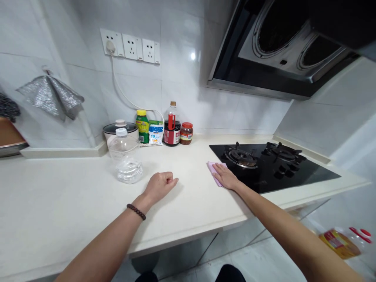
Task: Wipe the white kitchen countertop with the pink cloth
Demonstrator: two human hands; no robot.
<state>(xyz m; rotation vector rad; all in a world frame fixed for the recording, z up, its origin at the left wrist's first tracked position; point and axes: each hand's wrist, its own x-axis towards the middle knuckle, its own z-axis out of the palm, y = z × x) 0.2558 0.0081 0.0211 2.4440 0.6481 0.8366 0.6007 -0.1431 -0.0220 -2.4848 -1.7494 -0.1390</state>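
Note:
My right hand [225, 177] presses a folded pink cloth [212, 168] onto the white countertop [188, 203], right at the left edge of the black gas stove [264, 176]. Its fingers lie over the cloth and hide part of it. My left hand [161, 185] is curled into a loose fist just above or on the counter, with nothing visible in it. A dark beaded bracelet [136, 211] circles the left wrist. Nearest to that hand, on its left, stands a large clear plastic bottle [129, 166] with a white cap, holding some clear liquid.
Along the wall stand a lidded pot [120, 127], a green bottle [142, 127], a white-blue packet [156, 133], a dark sauce bottle [172, 131] and a red-lidded jar [186, 134]. A range hood [264, 88] overhangs the stove. An oil bottle [342, 243] is low at right.

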